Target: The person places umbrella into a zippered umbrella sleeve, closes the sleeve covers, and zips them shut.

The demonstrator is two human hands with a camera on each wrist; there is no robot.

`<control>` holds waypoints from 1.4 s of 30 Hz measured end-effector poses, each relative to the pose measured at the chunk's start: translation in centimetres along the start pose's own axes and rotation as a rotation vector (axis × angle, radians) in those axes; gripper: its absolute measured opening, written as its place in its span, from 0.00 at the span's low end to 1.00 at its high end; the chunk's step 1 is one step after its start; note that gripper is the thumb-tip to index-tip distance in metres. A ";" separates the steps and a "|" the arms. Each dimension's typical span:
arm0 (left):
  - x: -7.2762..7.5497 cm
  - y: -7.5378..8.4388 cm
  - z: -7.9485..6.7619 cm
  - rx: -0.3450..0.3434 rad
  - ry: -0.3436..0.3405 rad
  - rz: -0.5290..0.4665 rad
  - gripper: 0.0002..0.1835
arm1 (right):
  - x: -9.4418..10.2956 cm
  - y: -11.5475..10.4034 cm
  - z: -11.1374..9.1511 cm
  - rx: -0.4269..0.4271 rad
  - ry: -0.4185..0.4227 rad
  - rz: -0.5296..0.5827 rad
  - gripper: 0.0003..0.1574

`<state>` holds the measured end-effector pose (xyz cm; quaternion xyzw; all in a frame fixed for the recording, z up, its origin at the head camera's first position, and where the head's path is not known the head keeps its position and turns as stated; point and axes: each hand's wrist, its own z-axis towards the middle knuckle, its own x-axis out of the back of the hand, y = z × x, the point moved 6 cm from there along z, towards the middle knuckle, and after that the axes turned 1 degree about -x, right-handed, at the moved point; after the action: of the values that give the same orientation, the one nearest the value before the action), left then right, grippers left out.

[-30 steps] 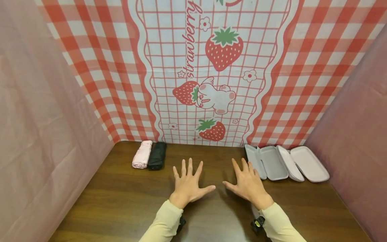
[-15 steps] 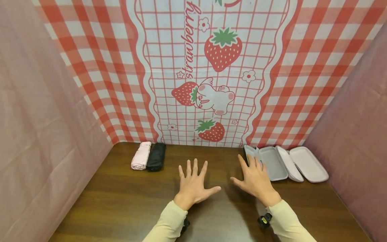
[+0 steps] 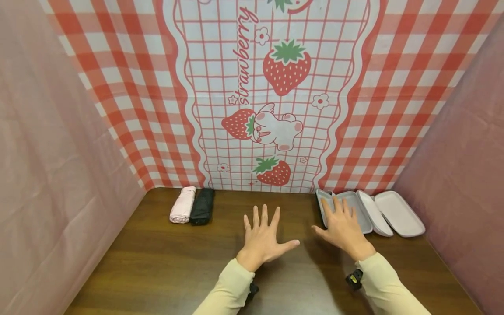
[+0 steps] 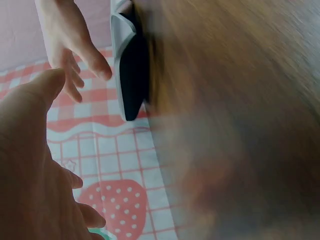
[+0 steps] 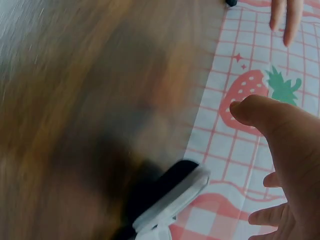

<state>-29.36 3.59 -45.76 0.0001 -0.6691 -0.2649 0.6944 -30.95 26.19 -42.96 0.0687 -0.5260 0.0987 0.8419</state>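
Note:
My left hand (image 3: 261, 241) hovers over the middle of the brown table, fingers spread and nothing in its grasp. To its right, my right hand (image 3: 344, 228) is spread too, its fingers overlapping an opened grey case (image 3: 364, 218) in the head view. That case lies unfolded, its two shallow halves side by side, and its dark outer side (image 4: 132, 75) shows in the left wrist view. Against it lies a second opened case (image 3: 399, 214), off-white. Both hands hold nothing. At the back left, a pink rolled bundle (image 3: 183, 205) rests beside a black rolled bundle (image 3: 202, 208).
Behind the table (image 3: 157, 262) hangs a red-and-white checked cloth (image 3: 390, 87) printed with strawberries. Pinkish curtains (image 3: 59, 175) close in the left and right sides. A small black device (image 3: 354, 279) sits at the right wrist.
Both spread hands have drifted rightward. The right hand now covers more of the grey case. The bundles and cases stay in place on the table, while the head view shifts slightly.

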 end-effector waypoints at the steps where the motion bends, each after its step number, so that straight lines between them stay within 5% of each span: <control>1: 0.0 0.3 0.1 -0.007 -0.001 -0.008 0.59 | 0.0 0.2 0.0 0.000 -0.005 -0.004 0.59; 15: -0.2 3.2 1.2 -0.050 -0.005 0.021 0.59 | 0.8 3.3 0.6 0.013 0.004 -0.058 0.57; 32: -0.4 4.6 2.1 0.095 0.096 -0.154 0.58 | -0.5 6.5 0.8 -0.094 -0.179 0.066 0.50; 42: -1.0 5.6 2.1 0.094 0.094 -0.145 0.56 | -1.1 7.7 0.3 -0.149 -0.223 0.102 0.48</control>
<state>-29.25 9.57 -44.49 0.0934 -0.6458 -0.2825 0.7032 -33.47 33.51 -43.70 -0.0100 -0.6250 0.0937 0.7749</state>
